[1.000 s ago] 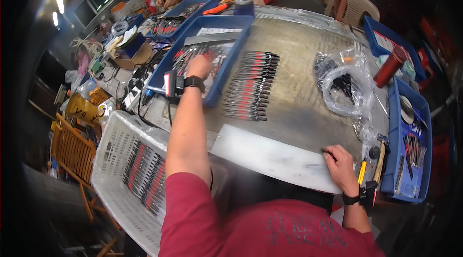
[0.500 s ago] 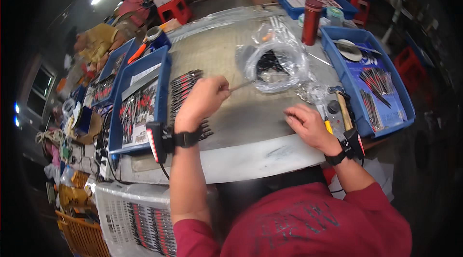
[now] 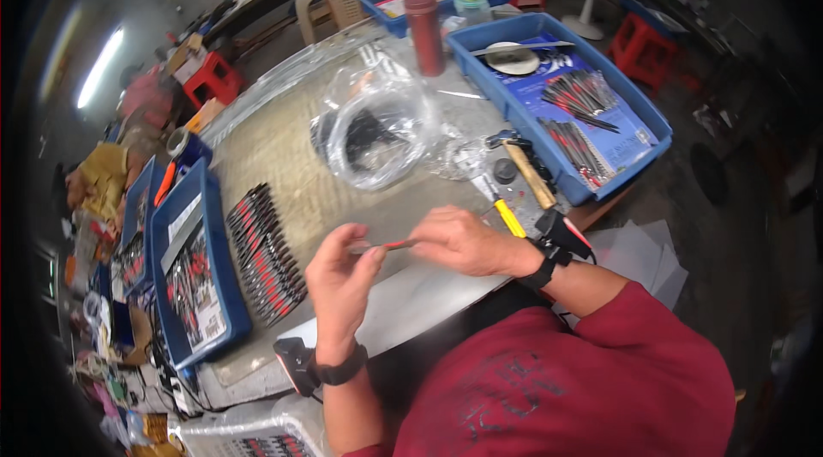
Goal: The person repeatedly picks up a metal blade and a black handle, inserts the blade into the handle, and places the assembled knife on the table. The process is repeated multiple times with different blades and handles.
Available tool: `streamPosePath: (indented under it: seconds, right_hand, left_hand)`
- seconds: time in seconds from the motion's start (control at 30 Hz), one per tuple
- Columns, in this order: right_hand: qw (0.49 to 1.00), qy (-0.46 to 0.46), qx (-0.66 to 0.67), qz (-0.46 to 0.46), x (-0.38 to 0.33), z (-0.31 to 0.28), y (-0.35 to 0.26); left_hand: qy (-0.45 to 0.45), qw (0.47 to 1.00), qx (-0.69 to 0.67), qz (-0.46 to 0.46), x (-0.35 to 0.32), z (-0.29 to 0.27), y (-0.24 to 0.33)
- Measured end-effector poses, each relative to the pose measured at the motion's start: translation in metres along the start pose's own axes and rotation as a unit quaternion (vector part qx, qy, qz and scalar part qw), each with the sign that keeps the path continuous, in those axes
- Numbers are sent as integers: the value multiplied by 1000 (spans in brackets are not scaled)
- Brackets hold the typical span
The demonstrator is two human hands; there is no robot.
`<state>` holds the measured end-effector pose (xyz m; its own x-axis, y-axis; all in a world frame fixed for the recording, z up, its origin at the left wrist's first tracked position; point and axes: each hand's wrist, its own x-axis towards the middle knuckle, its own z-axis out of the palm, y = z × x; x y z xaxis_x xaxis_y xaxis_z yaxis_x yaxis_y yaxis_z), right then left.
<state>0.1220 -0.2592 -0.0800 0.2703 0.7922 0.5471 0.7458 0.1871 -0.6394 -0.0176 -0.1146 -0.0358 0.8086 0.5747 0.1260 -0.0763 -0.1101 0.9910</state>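
Over workbench [image 3: 283,157], left hand [image 3: 341,285] and right hand [image 3: 463,240] pinched small red-and-black tool [image 3: 396,244] between fingertips, beside tool rows [image 3: 264,251].

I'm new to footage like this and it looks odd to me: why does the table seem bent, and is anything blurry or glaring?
Head view: the fisheye lens bows the table edge and darkens the corners; a ceiling light blows out white at upper left; the clear plastic bag catches glare; both hands, left hand and right hand, look slightly soft, and so does the small red-tipped piece between them.

Both forearms reach in from below, left hand [image 3: 341,279] and right hand [image 3: 464,240] meeting fingertip to fingertip, each grip pinched.
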Motion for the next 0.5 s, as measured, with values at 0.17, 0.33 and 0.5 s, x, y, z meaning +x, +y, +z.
streamPosePath:
  seconds: [0.17,0.33,0.5]
  right_hand:
    - [998,26,36,36,-1,8,-12]
    - [999,29,28,28,-6,-3,-18]
    - [990,134,-47,6,-13,-49,-3]
  left_hand:
    - [32,986,-164,-25,-2,9,-10]
    - [23,984,-176,-28,-9,26,-15]
    - [57,991,-122,5,-10,18,-12]
